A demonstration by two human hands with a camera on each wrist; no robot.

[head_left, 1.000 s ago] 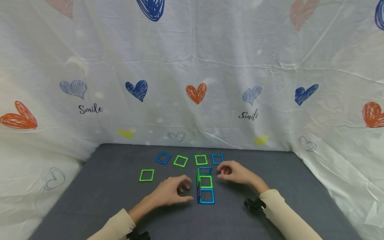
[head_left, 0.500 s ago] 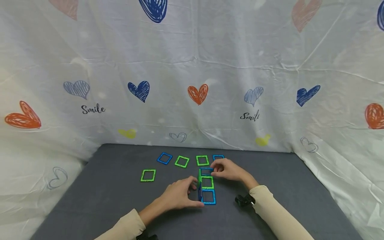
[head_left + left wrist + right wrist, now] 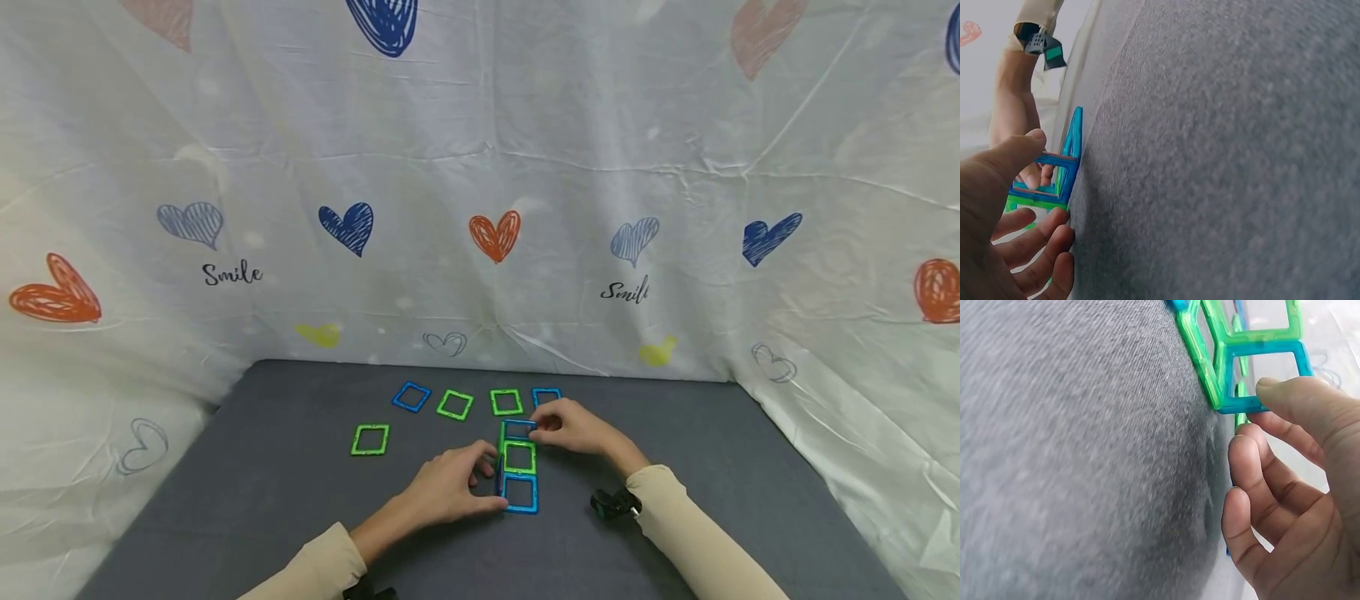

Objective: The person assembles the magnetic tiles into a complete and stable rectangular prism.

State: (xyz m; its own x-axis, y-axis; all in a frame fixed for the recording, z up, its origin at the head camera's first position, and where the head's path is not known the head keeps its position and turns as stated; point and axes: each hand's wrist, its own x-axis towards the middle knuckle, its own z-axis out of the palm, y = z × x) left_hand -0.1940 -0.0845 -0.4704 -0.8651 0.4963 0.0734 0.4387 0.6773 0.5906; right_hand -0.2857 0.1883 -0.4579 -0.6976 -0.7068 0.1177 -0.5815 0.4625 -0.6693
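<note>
Square magnetic tiles form a small structure in front of me: a blue near tile (image 3: 536, 493), a green middle tile (image 3: 533, 458) and a blue far tile (image 3: 519, 422), with tiles standing upright along the left side. My left hand (image 3: 442, 487) spans the near part of that upright side, thumb at the edge of a blue tile (image 3: 1070, 180) and fingers beside the green one. At the far end, my right hand (image 3: 576, 429) pinches a blue tile (image 3: 1229, 375) between thumb and index finger; it meets green tiles (image 3: 1200, 359) along its edges.
Loose tiles lie flat on the dark cloth-covered table (image 3: 262, 467): a blue one (image 3: 401, 405), green ones (image 3: 454, 416) towards the back, a blue one (image 3: 547, 389) behind my right hand, and a green one (image 3: 370, 452) to the left. A printed curtain (image 3: 555, 317) hangs behind.
My left hand has come right to the upright tiles. My right hand has moved left onto the far blue tile, and both hands have stayed nearly still over the last half second.
</note>
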